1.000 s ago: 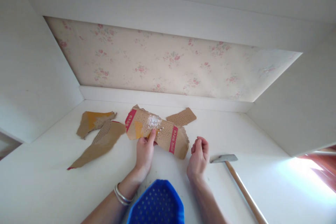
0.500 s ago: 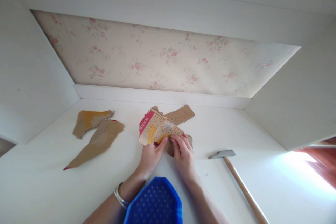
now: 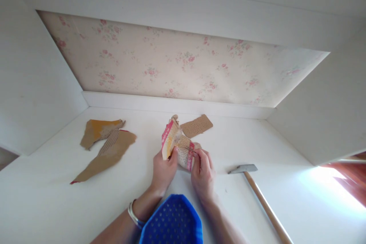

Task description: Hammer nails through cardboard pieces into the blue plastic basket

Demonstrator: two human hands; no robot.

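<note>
A crumpled cardboard piece [image 3: 170, 139] dotted with small holes, with magenta and yellow print, is raised above the white surface. My left hand [image 3: 165, 169] grips its lower left part, thumb pressed on the front. On the right side my right hand [image 3: 202, 171] is closed with fingertips pinching at the magenta-printed edge; a thin dark line shows by the fingertips, too fine to name. Just behind lies a flat holed cardboard strip [image 3: 197, 126]. A blue perforated tray [image 3: 200, 223] sits between my forearms.
Two torn cardboard pieces [image 3: 114, 154] lie on the left of the white surface [image 3: 57, 198]. To the right rests a hammer [image 3: 261, 196] with a wooden handle. White side panels and a floral-papered back wall [image 3: 185, 68] enclose the space.
The cardboard has been bent, its left part tilting up and its right part turned to show a magenta band. My right hand has shifted slightly downward, still pinching.
</note>
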